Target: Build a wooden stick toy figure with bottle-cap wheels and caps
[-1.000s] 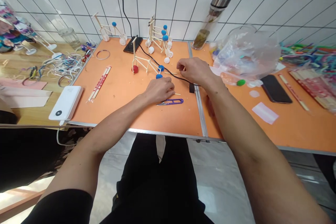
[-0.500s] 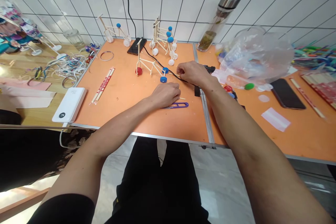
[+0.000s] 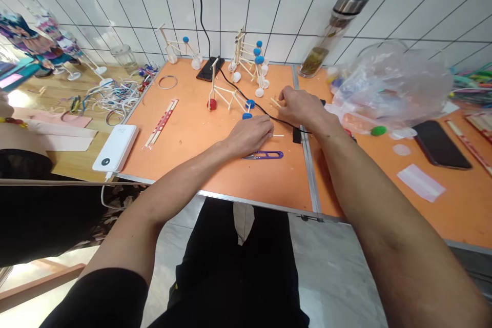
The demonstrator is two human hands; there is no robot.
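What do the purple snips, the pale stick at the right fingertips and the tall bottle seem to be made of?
Purple snips: smooth, evenly colored handle, plastic or coated metal; gray blade, probably metal.
Pale stick: probably bare wood, matte and cream-colored.
Tall bottle: clear, glossy body, glass or plastic, contents showing through; silvery cap, probably metal, from its bright reflections.

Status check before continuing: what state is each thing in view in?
Right hand: pinching a short stick.
Left hand: lowered to tabletop, grip hidden.
Purple thread snips: lying flat, blades partly hidden.
Nearest stick model: standing, discs attached.
Glass tea flask: capped, partly filled.
White power bank: cable plugged in.
Right phone: flat, screen dark.
Back phone: flat.
Left chopstick pair: in wrapper.
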